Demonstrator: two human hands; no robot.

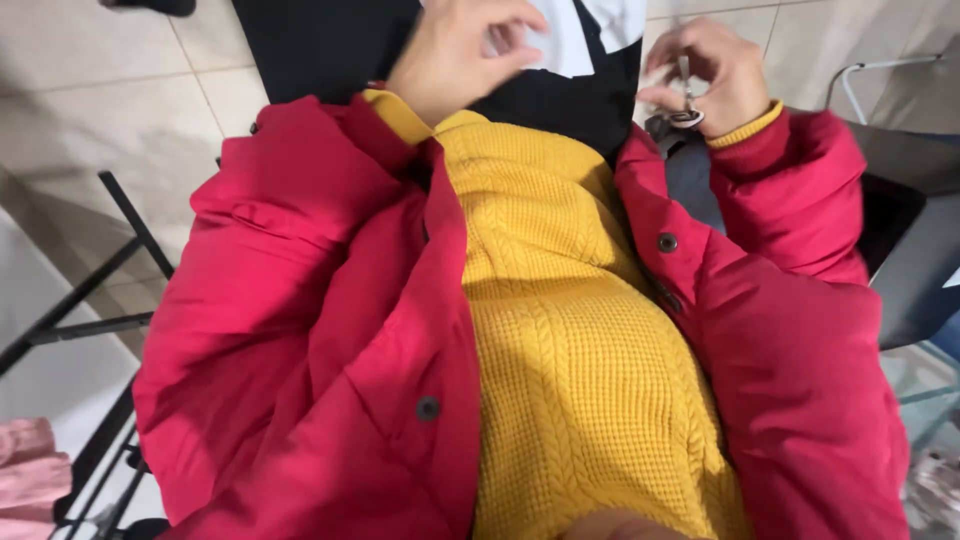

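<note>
White cloth [575, 40], a smooth pale piece lying over black fabric [320, 40] at the top of the view, is touched by the left hand [455, 60], whose fingers are curled and pinched at the cloth's near edge. The cloth's lower part is seen just right of that hand, between the two hands, and the rest is cut off by the top edge of the frame. A dark band is seen crossing it.

Most of the view is filled by a red padded jacket [300, 330], puffy and smooth, worn open and fitted with dark round snap buttons. Between its two fronts a yellow knitted sweater [570, 350] is shown, textured in waffle and cable patterns; its ribbed cuffs are seen at both wrists. The lap and anything lower are hidden by the jacket and sweater.

A pale tiled floor [100, 110] is seen at the left, crossed by thin black metal bars [90, 320]. A folded pink fabric [30, 470] is seen in the lower left corner. A dark chair seat [915, 240] with a thin white metal frame is seen at the right.

The right hand [705, 75] is held closed around small metal scissors [686, 95], whose shiny ring handle is seen below the fingers, well apart from the cloth's edge.
</note>
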